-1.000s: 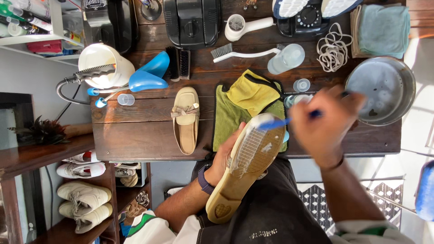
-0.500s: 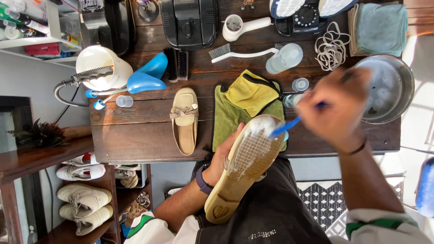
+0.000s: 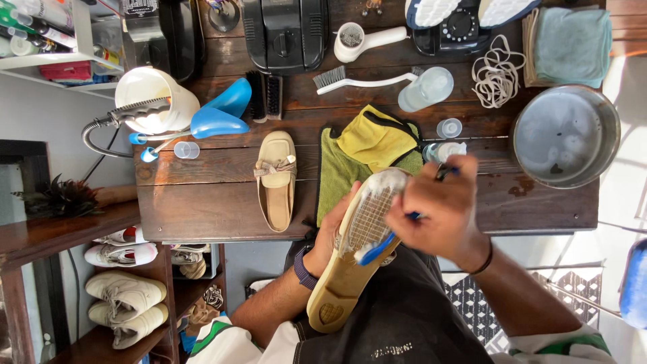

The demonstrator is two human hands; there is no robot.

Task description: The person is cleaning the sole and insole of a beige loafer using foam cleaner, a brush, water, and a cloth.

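Two hands work over one tan flat shoe [image 3: 350, 269]: left hand [image 3: 335, 232] clamped under its sole, right hand [image 3: 441, 209] fingers closed around a blue toothbrush [image 3: 379, 248] touching the foamy sole.

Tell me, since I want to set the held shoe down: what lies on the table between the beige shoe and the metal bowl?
In the head view, a green and yellow cloth lies between the beige shoe and the metal bowl, plus a small spray bottle.

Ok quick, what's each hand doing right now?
Left hand: closed around the beige flat shoe, sole turned up.
Right hand: closed on the small blue-handled brush, bristles on the foamy sole.
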